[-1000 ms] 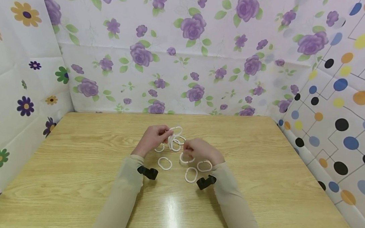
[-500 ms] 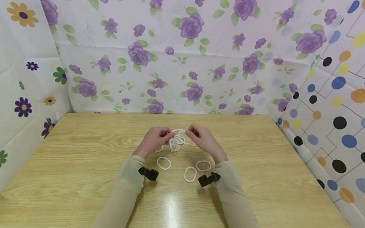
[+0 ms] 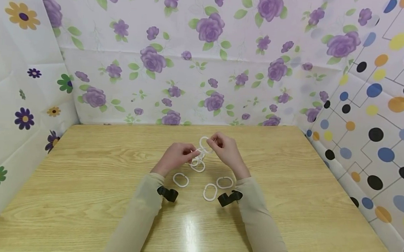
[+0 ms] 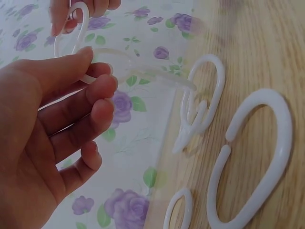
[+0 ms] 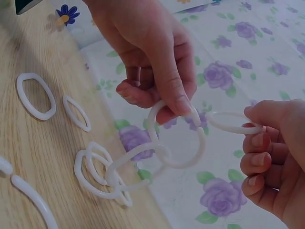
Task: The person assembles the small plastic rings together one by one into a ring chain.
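Several white plastic C-shaped links are in view. My left hand (image 3: 178,156) pinches one link (image 5: 202,148) between thumb and index finger, and its small gap shows beside the thumb. From that link hangs a short chain of joined links (image 5: 114,167), its lower end close over the table. My right hand (image 3: 225,149) pinches a separate link (image 5: 233,129) by its edge, held up just beside the left hand's link. In the left wrist view the right hand's link (image 4: 86,24) stands upright behind my left thumb.
Three loose links lie on the wooden table (image 3: 86,196) nearer my body: a left link (image 3: 174,180), a middle link (image 3: 204,193) and a right link (image 3: 224,188). Flower-patterned sheeting (image 3: 123,82) stands at the back, a dotted sheet (image 3: 362,120) on the right.
My right hand has picked up a link from the table and raised it beside the left hand. My left hand has shifted slightly right with the chain.
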The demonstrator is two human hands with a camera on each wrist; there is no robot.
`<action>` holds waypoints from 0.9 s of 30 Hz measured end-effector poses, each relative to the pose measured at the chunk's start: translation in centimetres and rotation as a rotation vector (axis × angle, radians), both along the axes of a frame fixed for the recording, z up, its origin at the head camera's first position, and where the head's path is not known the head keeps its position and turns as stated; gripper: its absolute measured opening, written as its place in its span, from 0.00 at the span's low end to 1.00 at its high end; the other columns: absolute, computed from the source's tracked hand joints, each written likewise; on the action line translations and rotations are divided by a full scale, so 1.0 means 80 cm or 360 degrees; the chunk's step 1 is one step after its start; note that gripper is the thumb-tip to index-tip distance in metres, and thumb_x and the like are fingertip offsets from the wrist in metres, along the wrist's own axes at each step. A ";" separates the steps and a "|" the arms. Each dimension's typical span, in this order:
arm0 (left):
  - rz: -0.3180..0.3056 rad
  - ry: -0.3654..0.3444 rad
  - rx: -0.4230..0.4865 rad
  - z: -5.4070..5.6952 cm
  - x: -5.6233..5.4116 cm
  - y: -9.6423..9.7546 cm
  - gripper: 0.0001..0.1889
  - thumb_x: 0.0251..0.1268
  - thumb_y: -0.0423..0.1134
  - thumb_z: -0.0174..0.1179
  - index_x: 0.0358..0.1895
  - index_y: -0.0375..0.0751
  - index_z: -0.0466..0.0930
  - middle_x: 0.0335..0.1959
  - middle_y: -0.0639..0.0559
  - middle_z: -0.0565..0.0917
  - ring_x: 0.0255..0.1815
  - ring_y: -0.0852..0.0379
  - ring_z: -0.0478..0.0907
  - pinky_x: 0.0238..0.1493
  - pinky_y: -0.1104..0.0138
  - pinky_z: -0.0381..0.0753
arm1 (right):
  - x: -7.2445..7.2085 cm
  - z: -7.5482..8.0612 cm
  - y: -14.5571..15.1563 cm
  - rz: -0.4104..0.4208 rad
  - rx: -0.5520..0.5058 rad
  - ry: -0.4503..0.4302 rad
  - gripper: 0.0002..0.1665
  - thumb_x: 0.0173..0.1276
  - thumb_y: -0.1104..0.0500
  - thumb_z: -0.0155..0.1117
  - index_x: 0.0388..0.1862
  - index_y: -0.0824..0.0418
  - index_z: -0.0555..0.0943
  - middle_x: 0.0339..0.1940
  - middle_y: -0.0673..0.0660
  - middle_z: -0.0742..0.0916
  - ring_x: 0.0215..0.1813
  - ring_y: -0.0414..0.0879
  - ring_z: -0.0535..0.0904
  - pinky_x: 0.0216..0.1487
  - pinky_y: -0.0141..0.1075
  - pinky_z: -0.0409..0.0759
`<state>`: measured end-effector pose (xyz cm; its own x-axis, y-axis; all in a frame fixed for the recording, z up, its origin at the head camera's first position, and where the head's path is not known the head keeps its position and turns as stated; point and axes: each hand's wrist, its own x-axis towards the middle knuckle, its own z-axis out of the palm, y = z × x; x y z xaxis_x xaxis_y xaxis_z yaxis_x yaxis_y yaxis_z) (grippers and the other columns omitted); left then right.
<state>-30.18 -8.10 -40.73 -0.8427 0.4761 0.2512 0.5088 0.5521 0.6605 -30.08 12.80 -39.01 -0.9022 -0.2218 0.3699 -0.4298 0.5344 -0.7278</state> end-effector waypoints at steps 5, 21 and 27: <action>-0.0035 0.0034 -0.0006 -0.002 -0.001 0.001 0.14 0.70 0.46 0.57 0.35 0.39 0.84 0.20 0.46 0.82 0.19 0.62 0.72 0.27 0.70 0.69 | 0.000 -0.002 -0.003 -0.0014 0.0007 0.0030 0.11 0.72 0.53 0.60 0.33 0.58 0.78 0.15 0.49 0.71 0.17 0.40 0.63 0.22 0.30 0.62; -0.0025 0.0026 -0.0008 -0.003 0.000 0.004 0.13 0.70 0.47 0.57 0.35 0.42 0.84 0.19 0.50 0.82 0.19 0.62 0.72 0.26 0.70 0.69 | 0.000 -0.010 -0.009 0.0067 0.0017 0.0009 0.09 0.71 0.55 0.61 0.34 0.59 0.78 0.14 0.50 0.72 0.17 0.40 0.64 0.21 0.30 0.62; -0.0013 -0.0010 0.0020 0.000 0.001 0.004 0.13 0.70 0.50 0.57 0.37 0.45 0.85 0.20 0.51 0.82 0.22 0.57 0.77 0.27 0.68 0.71 | -0.001 -0.010 -0.011 0.0122 -0.0049 -0.0110 0.09 0.73 0.55 0.58 0.38 0.60 0.76 0.16 0.61 0.79 0.18 0.50 0.73 0.20 0.29 0.65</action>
